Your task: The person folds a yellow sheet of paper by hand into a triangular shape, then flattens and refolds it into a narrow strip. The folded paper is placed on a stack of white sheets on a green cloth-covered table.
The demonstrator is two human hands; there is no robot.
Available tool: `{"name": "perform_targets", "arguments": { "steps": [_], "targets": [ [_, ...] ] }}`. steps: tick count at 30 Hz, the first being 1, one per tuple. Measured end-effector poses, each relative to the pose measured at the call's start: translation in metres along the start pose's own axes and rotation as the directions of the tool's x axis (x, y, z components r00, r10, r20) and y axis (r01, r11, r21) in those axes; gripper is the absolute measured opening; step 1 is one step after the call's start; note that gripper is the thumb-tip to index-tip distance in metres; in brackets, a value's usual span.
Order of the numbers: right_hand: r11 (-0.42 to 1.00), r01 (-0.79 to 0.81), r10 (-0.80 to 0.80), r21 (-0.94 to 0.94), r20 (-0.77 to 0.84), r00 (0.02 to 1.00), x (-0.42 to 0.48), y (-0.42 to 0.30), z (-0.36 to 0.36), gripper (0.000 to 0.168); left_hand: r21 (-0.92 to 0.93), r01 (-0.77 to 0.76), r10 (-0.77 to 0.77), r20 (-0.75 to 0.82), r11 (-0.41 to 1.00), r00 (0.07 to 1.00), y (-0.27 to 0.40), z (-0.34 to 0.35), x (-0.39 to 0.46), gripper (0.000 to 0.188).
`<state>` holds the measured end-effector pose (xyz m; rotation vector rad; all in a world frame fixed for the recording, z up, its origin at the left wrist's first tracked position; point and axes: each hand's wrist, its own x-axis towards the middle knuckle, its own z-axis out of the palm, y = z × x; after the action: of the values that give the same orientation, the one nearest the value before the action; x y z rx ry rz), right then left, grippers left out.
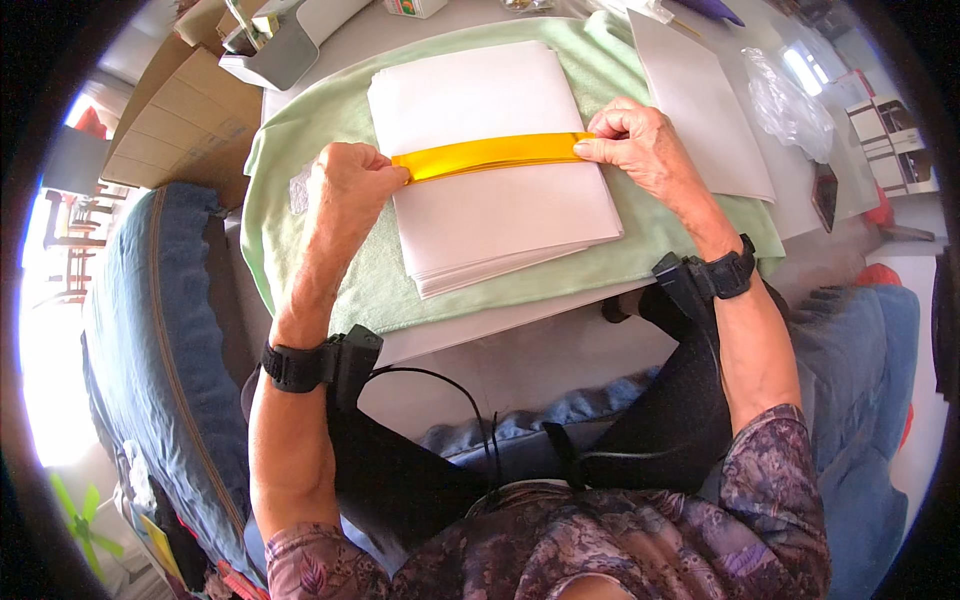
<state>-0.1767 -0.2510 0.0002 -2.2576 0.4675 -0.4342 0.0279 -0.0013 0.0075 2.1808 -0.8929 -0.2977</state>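
A glossy golden-yellow ribbon or strip (487,155), apparently layered along its lower edge, stretches across a stack of white paper sheets (510,217). My left hand (352,176) pinches its left end between thumb and fingers, just past the stack's left edge. At the other end, my right hand (634,142) grips the strip with the thumb on top. Below the paper lies a pale green towel (337,277) spread over the table. The sheets at the stack's lower edge are slightly fanned.
Right of the towel are a white sheet or board (705,105), a clear plastic bag (787,105) and a dark phone (824,196). A cardboard box (187,120) and a grey holder (274,64) stand at upper left. Crumpled clear plastic (299,191) lies beside my left hand.
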Motion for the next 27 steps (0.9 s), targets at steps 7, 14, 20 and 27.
{"name": "perform_targets", "arguments": {
  "steps": [7, 14, 20, 27],
  "targets": [
    [0.998, -0.052, 0.053, -0.037, 0.026, 0.998, 0.0007, 0.0, -0.0001, 0.026, 0.01, 0.032, -0.032, 0.034, 0.999, 0.999, 0.0056, -0.0022, -0.0021, 0.02],
    [0.997, -0.072, 0.073, 0.006, -0.023, 0.997, 0.0012, -0.0034, 0.0006, 0.024, 0.01, 0.032, -0.032, 0.04, 0.999, 0.999, 0.0069, -0.0028, -0.0015, 0.02],
    [0.995, -0.098, 0.097, -0.019, -0.013, 0.995, 0.0014, -0.0076, -0.0004, 0.024, 0.015, 0.027, -0.028, 0.036, 1.0, 0.999, 0.0066, -0.0038, -0.0016, 0.02],
    [0.991, -0.129, 0.13, 0.03, -0.03, 0.991, -0.0004, -0.0063, 0.0005, 0.026, 0.01, 0.059, -0.059, 0.027, 0.998, 0.998, 0.0041, -0.0004, -0.0004, 0.019]
  ]
}}
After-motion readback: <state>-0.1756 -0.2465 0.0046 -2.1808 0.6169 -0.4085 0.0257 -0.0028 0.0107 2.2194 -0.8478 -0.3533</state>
